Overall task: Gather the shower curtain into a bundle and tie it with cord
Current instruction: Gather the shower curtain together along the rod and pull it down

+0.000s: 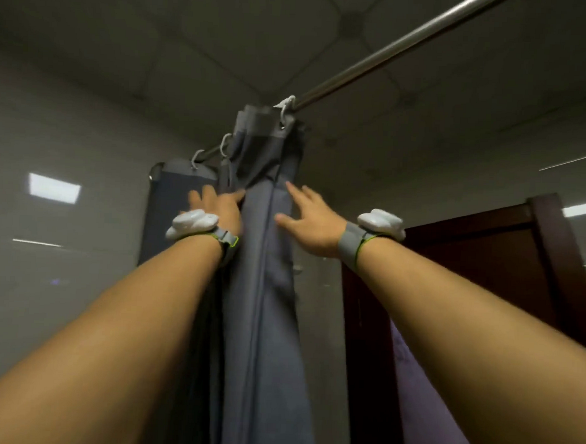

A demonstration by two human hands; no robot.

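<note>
A grey shower curtain (262,287) hangs in gathered folds from white hooks (285,107) on a metal rod (390,49) overhead. Both my arms reach up toward its upper part. My left hand (215,206) lies with straight fingers against the left side of the folds, thumb toward the cloth. My right hand (308,219) is spread open at the right side of the folds, fingertips on or just off the fabric. A further flat section of curtain (172,201) hangs behind at the left. No cord is visible.
A dark wooden door (483,261) and its frame stand at the right. Pale tiled walls (67,280) close in the left and back. The ceiling is close above the rod.
</note>
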